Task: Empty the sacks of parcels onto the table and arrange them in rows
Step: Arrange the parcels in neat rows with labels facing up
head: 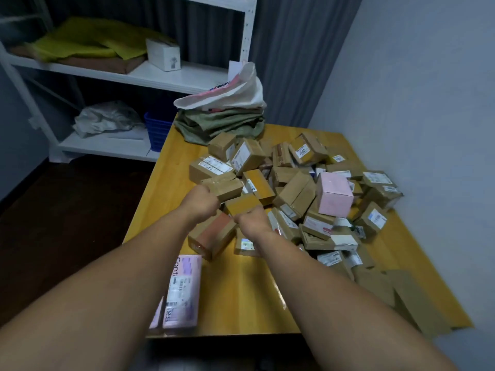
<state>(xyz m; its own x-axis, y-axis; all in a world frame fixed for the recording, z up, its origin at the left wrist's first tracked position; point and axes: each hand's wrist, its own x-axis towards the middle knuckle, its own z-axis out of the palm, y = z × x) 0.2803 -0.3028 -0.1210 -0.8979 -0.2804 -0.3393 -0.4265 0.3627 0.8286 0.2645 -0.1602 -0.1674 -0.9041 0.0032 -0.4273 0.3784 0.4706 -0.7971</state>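
A heap of several brown cardboard parcels [294,194] lies over the middle and right of the yellow table [241,295]. A pink box [334,194] sits on top of the heap. My left hand [199,200] grips a small taped brown box [223,184] at the heap's left edge. My right hand [251,223] grips another small brown box [242,203] just beside it. Both hands show their backs, fingers curled under. A larger box with reddish tape [211,234] lies below my hands. Folded empty sacks [222,119], green with a white one on top, are stacked at the table's far corner.
Two pink flat parcels [183,293] lie at the table's near left edge. Flat brown pieces [401,295] lie at the near right. White shelving [120,73] with a blue basket [158,132] stands behind left. A wall [428,103] runs close along the right.
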